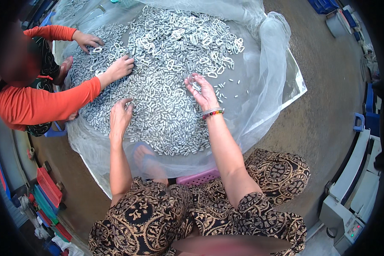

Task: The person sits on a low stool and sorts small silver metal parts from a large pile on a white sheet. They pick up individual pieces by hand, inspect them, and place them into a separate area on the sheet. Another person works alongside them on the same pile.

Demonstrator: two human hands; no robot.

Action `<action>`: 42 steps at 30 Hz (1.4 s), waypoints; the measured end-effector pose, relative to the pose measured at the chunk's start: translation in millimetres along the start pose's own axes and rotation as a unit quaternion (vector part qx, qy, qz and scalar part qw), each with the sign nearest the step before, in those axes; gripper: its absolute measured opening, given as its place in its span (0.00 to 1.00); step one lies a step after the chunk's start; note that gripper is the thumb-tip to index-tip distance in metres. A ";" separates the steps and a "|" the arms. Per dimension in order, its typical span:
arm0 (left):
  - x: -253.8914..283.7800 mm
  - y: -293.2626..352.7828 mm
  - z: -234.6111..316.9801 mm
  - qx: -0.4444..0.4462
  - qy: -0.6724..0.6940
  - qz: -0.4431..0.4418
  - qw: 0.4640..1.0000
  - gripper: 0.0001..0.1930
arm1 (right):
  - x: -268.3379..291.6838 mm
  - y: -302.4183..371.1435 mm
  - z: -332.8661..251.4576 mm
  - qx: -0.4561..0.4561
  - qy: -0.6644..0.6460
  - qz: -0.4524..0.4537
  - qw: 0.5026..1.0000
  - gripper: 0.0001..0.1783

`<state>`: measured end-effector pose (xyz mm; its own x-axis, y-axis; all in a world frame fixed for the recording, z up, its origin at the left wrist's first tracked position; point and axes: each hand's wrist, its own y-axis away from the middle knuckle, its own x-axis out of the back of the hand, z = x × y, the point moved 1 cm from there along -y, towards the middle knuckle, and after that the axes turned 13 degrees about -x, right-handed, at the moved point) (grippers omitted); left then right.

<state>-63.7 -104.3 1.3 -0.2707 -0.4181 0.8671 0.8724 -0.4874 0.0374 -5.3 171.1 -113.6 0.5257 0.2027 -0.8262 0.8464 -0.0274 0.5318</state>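
Note:
A wide pile of small grey capsule-shaped pieces (162, 119) lies in front of me on a translucent mesh sheet (271, 72). Many pale elongated ring-shaped frames (215, 64) are heaped over its far and right parts. My left hand (121, 114) is at the pile's near left, its fingers bent together toward the thumb; what they pinch, if anything, is hidden. Over the right side of the pile, my right hand (204, 93) is turned partly palm up with curled fingers. Something small and pale shows between them, too small to name. Bracelets circle that wrist.
A co-worker in orange sleeves (51, 100) sits at the left, both hands on the pile. Few loose pieces (231, 80) lie to the right. A pink perforated plastic item (198, 176) is by my knees. Machinery (343, 217) stands at right, a red basket (49, 186) at left.

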 end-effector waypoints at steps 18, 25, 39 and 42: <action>19.8 43.1 -36.2 0.086 -0.046 -0.026 0.995 0.12 | -12.6 -98.5 -235.6 0.279 0.788 0.407 0.368 0.13; 22.8 40.4 -38.4 0.065 -0.016 -0.001 0.998 0.13 | -13.4 -98.0 -235.1 0.189 0.471 0.251 0.824 0.08; 3.7 8.7 48.6 -0.173 -0.016 0.169 0.970 0.16 | -93.6 34.5 90.8 -0.123 0.298 -0.011 0.946 0.06; -5.9 14.5 46.8 -0.189 -0.029 0.180 0.965 0.16 | -85.2 52.2 103.4 -0.105 0.220 -0.031 0.969 0.06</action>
<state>-30.5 -73.1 20.0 0.0539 -0.5745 0.8167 0.6925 -0.5677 -0.4451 2.9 51.2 -34.6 0.3485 0.5966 -0.7229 0.8150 0.1881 0.5482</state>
